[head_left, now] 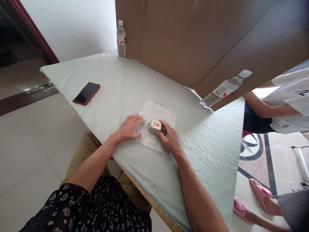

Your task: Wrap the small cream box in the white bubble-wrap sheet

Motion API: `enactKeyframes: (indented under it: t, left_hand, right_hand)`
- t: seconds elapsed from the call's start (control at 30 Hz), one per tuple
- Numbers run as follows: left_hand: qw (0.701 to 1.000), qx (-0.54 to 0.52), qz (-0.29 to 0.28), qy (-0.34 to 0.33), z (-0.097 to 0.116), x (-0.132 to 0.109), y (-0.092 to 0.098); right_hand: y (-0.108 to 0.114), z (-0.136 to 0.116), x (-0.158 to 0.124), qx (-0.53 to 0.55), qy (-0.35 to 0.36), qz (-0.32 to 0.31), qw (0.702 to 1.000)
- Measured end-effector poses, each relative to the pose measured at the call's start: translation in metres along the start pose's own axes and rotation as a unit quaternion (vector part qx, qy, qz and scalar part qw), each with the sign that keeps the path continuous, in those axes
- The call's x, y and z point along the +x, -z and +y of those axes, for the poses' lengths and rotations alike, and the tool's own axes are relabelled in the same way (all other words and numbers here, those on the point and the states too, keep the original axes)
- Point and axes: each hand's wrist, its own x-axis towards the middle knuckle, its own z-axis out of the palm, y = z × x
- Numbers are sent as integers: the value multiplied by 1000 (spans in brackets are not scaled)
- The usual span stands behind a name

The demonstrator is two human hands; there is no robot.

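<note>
A small cream box (155, 125) with red print sits over the middle of a sheet of bubble wrap (159, 111). My right hand (169, 137) grips the box from its right side, thumb at the near edge and fingers at the far edge. To the left of the box, my left hand (131, 127) lies with its fingers spread on the left edge of the bubble wrap, apart from the box. The wrap lies flat and crinkled on the pale green cloth (116, 93) that covers the table.
A phone in a red case (86, 93) lies at the left. Tall brown cardboard (173, 42) stands along the back, with a water bottle (121, 40) at its left end and another bottle (225, 88) at its right. Another person (277, 103) is beyond the right edge.
</note>
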Motion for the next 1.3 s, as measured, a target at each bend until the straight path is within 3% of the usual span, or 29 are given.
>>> enactKeyframes:
  t: [0.2, 0.3, 0.4, 0.53, 0.77, 0.97, 1.07, 1.17, 1.3]
  left_hand:
    - [999, -32, 19, 12, 6, -6, 6]
    - [998, -34, 37, -32, 23, -23, 18]
    - [997, 19, -7, -79, 42, -42, 27]
    - [992, 78, -52, -85, 55, -54, 26]
    - [989, 118, 18, -90, 54, -39, 6]
    - [989, 46, 104, -90, 52, -30, -1]
    - [989, -25, 137, -48, 53, -20, 3]
    - [986, -94, 135, 20, 56, -5, 8]
    - [980, -138, 111, 86, 61, 15, 13]
  right_hand:
    - [0, 1, 1, 8, 12, 0, 1000]
    - [-1, 0, 0, 23, 10, 6, 1000]
    - [-1, 0, -1, 47, 6, 5, 999]
    - [-1, 0, -1, 61, -5, 0, 998]
    - [1, -3, -1, 72, -10, -3, 997]
    - [3, -9, -2, 103, -27, -13, 994]
    - [15, -11, -2, 178, -60, -39, 981]
    - [36, -13, -3, 250, -72, -71, 963]
    - [53, -20, -3, 180, -55, -103, 977]
